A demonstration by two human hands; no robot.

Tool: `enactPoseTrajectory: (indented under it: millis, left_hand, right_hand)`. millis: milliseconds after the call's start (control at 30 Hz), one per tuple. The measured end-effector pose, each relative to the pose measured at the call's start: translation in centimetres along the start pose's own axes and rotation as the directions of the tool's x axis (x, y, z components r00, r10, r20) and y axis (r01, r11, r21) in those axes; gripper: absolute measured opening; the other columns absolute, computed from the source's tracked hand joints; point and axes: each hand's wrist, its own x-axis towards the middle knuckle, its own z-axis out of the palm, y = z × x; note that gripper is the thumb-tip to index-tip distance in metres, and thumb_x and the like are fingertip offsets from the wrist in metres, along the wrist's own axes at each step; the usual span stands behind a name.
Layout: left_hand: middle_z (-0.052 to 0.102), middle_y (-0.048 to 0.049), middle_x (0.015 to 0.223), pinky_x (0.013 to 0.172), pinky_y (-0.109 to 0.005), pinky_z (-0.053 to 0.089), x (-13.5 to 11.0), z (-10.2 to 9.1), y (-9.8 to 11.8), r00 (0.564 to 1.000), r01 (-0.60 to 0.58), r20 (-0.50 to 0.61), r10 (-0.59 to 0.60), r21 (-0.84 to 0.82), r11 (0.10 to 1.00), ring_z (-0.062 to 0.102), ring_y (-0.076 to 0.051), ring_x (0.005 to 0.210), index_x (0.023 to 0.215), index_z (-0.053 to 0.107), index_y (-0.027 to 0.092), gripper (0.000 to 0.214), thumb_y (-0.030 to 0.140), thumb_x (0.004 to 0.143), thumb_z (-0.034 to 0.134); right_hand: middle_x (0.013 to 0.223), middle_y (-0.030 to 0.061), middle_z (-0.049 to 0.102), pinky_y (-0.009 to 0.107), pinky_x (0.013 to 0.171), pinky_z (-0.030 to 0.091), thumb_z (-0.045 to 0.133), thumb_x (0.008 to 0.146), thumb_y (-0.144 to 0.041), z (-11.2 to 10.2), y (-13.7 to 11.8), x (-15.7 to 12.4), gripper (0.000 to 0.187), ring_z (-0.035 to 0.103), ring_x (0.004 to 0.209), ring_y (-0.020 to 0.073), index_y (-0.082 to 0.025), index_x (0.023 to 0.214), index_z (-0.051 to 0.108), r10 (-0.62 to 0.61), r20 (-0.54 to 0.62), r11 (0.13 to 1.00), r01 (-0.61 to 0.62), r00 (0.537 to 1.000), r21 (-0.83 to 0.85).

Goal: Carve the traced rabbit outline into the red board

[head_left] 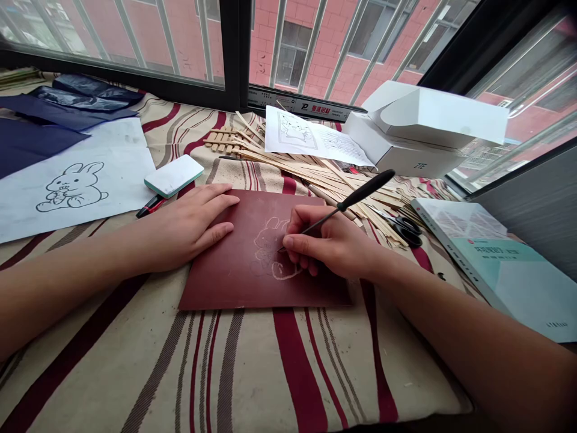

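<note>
Stylus: a black-handled scratch stylus, its tip on the board, long axis slanting up to the right, handle end pointing far right.
Board: a dark red scratch board, flat on a striped cloth, centred, wider than deep, bearing a pale rabbit outline.
Right grip: the right hand is closed in a pen hold around the stylus shaft, above the outline.
Left grip: the left hand lies open, palm down on the board's left part, holding nothing.
Near room: wide stretch of cloth below the board's near edge.
Far edge: bamboo strips just beyond it.
Right: scissors beside the strips, a book further right.
Left: a white eraser and a marker just beside the board, near a printed rabbit sheet.
</note>
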Motion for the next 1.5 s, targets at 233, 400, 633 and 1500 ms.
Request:
enactPoseTrajectory:
  millis: [233, 400, 633, 1500]
  left_hand:
    - [0.042, -0.0153, 0.171, 0.134, -0.057, 0.031, 0.07, -0.37, 0.58, 0.999, 0.020, 0.032, -0.020, 0.004, 1.000, 0.037, -0.038, 0.159, 0.155, 0.054, 0.016, 0.084, 0.073, 0.103, 0.021]
    - [0.042, -0.0148, 0.171, 0.134, -0.057, 0.030, 0.03, -0.09, 0.37, 1.000, 0.001, -0.007, -0.001, -0.002, 1.000, 0.038, -0.037, 0.159, 0.154, 0.055, 0.017, 0.083, 0.073, 0.103, 0.022]
    - [0.042, -0.0145, 0.171, 0.134, -0.054, 0.030, 0.10, -0.11, 0.21, 1.000, -0.012, 0.000, 0.012, 0.001, 1.000, 0.038, -0.034, 0.159, 0.155, 0.055, 0.018, 0.085, 0.076, 0.103, 0.019]
    - [0.041, -0.0165, 0.172, 0.134, -0.057, 0.030, 0.05, -0.61, 0.71, 0.999, 0.017, 0.028, -0.016, -0.006, 1.000, 0.036, -0.036, 0.160, 0.155, 0.054, 0.017, 0.085, 0.075, 0.102, 0.020]
  right_hand:
    - [0.067, -0.0003, 0.069, 0.015, 0.047, 0.051, 0.078, 0.089, -0.028, 0.16, 0.36, -0.13, 0.023, 0.059, 0.051, 0.0061, -0.016, 0.083, 0.059, -0.043, 0.008, 0.998, 0.043, 0.999, 0.050]
    - [0.069, 0.0004, 0.069, 0.014, 0.044, 0.048, 0.082, 0.088, -0.034, 0.54, 0.40, 0.20, 0.029, 0.058, 0.053, 0.0070, -0.016, 0.083, 0.060, -0.072, 0.017, 0.996, 0.071, 0.997, 0.045]
    - [0.068, -0.0003, 0.068, 0.016, 0.045, 0.049, 0.077, 0.090, -0.027, 0.48, 0.42, 0.14, 0.021, 0.060, 0.055, 0.0087, -0.017, 0.085, 0.059, -0.045, 0.017, 0.999, 0.045, 0.999, -0.005]
    - [0.065, -0.0025, 0.067, 0.019, 0.046, 0.053, 0.076, 0.088, -0.026, 0.06, 0.19, -0.15, 0.022, 0.060, 0.049, 0.0078, -0.018, 0.082, 0.056, 0.024, -0.007, 0.998, -0.024, 1.000, 0.059]
